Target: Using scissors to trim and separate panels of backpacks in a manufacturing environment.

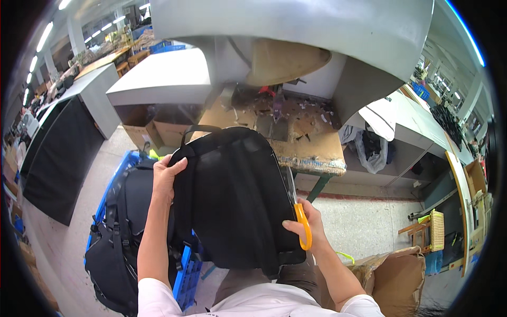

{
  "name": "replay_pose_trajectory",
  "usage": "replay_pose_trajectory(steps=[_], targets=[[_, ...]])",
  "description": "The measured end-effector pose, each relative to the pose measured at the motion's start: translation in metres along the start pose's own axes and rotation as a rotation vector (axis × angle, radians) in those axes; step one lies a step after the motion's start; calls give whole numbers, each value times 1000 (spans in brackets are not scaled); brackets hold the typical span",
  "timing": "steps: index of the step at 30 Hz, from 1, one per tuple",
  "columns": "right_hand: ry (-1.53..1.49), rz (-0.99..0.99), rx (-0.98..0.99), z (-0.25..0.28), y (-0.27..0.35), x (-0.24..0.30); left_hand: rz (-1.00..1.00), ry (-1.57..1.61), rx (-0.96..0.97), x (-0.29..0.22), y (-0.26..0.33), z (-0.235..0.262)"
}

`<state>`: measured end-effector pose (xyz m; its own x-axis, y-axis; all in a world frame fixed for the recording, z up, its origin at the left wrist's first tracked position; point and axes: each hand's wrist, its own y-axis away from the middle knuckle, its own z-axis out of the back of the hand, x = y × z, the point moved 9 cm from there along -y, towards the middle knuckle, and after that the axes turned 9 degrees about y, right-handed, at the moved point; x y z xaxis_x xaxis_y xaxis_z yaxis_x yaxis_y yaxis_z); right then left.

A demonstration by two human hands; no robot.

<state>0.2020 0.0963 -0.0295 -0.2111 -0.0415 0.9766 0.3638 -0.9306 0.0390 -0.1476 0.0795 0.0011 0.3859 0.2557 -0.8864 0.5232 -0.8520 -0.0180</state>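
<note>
A black backpack panel (227, 195) with straps and a top loop hangs upright in front of my body. My left hand (166, 177) grips its upper left edge, thumb on the front. At its right edge, my right hand (309, 224) is closed around scissors (302, 224) with orange handles. Their blades point up along the panel's edge; whether they touch the fabric I cannot tell. Part of the right hand's fingers is hidden behind the handles.
A blue crate (185, 274) holding black backpacks (124, 222) stands at my left. Ahead is a worn wooden table (311, 150) strewn with scraps, under a large grey housing (296, 18). A cardboard box (398, 280) and a small wooden stool (435, 231) are at the right.
</note>
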Motion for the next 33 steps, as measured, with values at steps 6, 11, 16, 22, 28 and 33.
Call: replay_pose_trajectory(steps=[6,11,16,22,28,33], targets=[[-168,-184,-53,2,-30,6,-33,-192,-7,-23,-40,-31],[-266,-167,-84,3,-42,9,-49,-189,30,-22,-64,-47],[-332,-199,-120,-2,-48,2,0,-235,-3,-19,-75,-40],[-301,-224,-30,-13,-53,0,-10,-251,-23,-18,-83,-30],[-305,-201,-81,-11,-53,-8,-7,-258,34,-19,-90,-43],[-335,-190,-88,-18,-43,-12,2,-330,71,-15,-95,-46]])
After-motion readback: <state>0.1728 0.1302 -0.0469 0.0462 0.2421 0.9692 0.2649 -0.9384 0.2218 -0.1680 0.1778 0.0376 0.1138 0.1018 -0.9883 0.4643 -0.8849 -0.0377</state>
